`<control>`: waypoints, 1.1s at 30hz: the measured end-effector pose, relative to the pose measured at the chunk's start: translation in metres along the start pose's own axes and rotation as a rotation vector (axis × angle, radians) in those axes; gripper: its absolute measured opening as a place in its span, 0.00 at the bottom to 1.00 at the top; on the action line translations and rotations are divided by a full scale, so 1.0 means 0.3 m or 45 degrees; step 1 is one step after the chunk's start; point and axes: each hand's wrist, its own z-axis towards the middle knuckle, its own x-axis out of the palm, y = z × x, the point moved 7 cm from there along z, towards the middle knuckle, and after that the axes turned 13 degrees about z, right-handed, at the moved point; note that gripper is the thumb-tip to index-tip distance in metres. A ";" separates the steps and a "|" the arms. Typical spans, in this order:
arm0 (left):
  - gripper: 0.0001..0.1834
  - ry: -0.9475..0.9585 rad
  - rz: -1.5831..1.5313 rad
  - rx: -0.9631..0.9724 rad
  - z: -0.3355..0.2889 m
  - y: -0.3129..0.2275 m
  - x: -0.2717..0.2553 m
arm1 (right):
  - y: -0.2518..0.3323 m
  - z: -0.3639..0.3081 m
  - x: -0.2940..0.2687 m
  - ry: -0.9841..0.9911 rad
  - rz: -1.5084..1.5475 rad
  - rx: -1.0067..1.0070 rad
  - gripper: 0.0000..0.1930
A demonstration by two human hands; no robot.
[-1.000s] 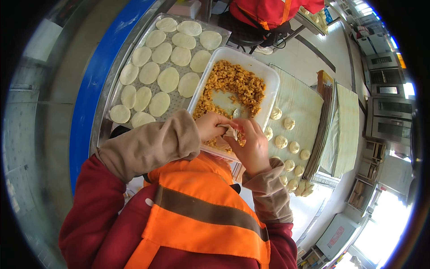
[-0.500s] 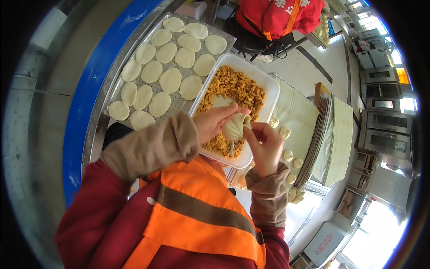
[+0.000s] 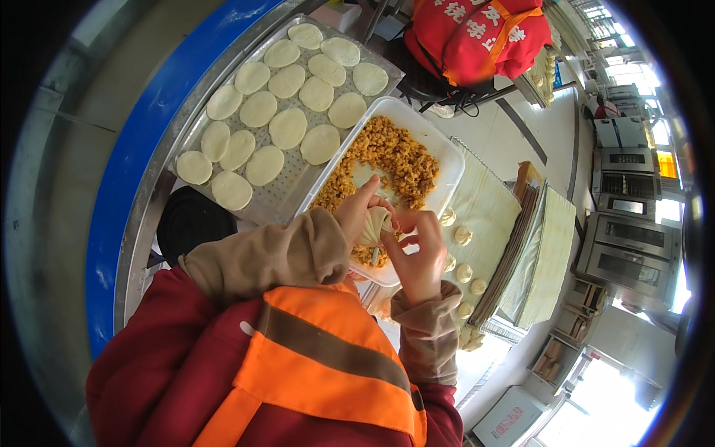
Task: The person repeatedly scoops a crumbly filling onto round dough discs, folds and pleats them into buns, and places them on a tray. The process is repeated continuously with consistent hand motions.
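Observation:
A pleated dough bun (image 3: 373, 226) is held between my two hands above a white plastic tub (image 3: 451, 153) of brown crumbly filling (image 3: 402, 160). My left hand (image 3: 359, 211) cups the bun from the left, thumb up. With thumb and fingers my right hand (image 3: 418, 252) pinches the bun's gathered edge on the right side. Just below the bun, a small piece of a metal utensil (image 3: 375, 254) shows in the filling; the rest of it is hidden.
On the left, a perforated metal tray (image 3: 302, 182) carries several flat dough rounds (image 3: 288, 128). Finished buns (image 3: 463, 236) sit on a pale mat (image 3: 488, 201) to the right, beside a stack of boards (image 3: 514, 246). A person in red (image 3: 477, 37) sits at the far side; a black stool (image 3: 195, 227) stands left.
My head view has shifted a little. Both hands stay on the bun over the tub; my right fingers have moved round its gathered edge and the bun has turned slightly.

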 end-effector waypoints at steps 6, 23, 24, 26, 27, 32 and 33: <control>0.37 0.039 0.133 -0.247 0.004 0.057 -0.037 | -0.025 -0.005 0.019 0.183 0.055 0.047 0.08; 0.39 0.575 0.389 -0.504 -0.033 0.060 0.002 | 0.016 -0.038 0.050 0.215 -0.140 -0.111 0.08; 0.38 0.553 0.227 -0.444 -0.020 0.051 0.008 | -0.010 -0.037 0.049 0.194 -0.098 0.006 0.08; 0.36 0.154 0.018 -0.318 -0.001 0.057 -0.026 | -0.075 -0.046 0.040 0.135 0.018 0.312 0.08; 0.35 0.164 0.027 -0.166 -0.008 0.043 -0.019 | -0.098 -0.053 0.033 0.080 0.165 0.414 0.08; 0.33 0.217 0.093 0.002 -0.057 0.034 -0.008 | -0.078 -0.081 0.042 0.147 0.198 0.262 0.12; 0.32 0.238 0.098 0.006 -0.058 0.029 -0.003 | -0.048 -0.081 0.050 0.195 0.051 0.099 0.13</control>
